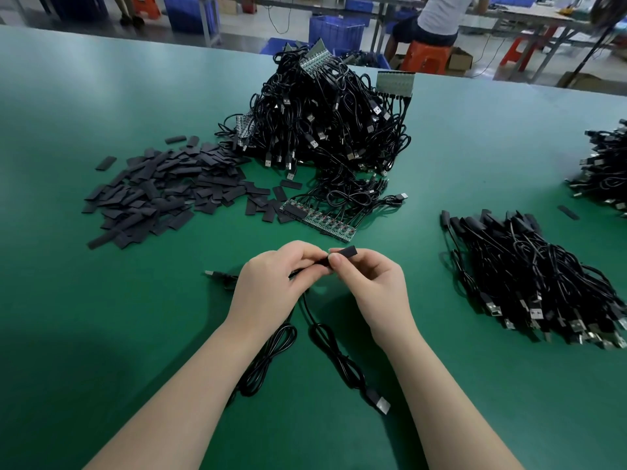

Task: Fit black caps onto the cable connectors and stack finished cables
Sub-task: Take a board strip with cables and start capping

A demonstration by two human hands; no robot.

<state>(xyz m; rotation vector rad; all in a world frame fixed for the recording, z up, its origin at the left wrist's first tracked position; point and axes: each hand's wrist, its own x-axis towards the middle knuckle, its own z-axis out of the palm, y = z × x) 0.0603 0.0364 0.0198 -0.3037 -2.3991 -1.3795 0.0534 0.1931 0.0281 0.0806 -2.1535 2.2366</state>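
Fitting a cap (345, 253) onto a cable (334, 347) end, near the front edge of the tabletop (101, 317), about midway along it. Left hand (271, 286) fingers curled round the cable end; right hand (373, 283) thumb and forefinger pinched on the cap, which sticks out past the fingertips. Cannot tell how far the cap is seated, the joint being hidden between the fingers. Cable trailing back toward the front edge in loose loops, plug (378, 403) lying flat on the tabletop.

Well along, yet far from done, judging by the piles. Finished stack (529, 276) toward the right edge, capped ends at the back, plugs pointing to the front. Still to do: a tall heap (332, 120) of uncapped cables toward the far edge, many still joined to green boards; one board strip (319, 220) with its cables lying just before the heap. Loose caps (163, 188) spread left of the heap, plentiful. A further bundle (604, 164) at the right edge, cut off by the frame; capped or not, cannot tell.

No bins on the tabletop. Blue crates (336, 33) on the floor beyond the far edge; contents mostly unclear, one seemingly holding dark cables.
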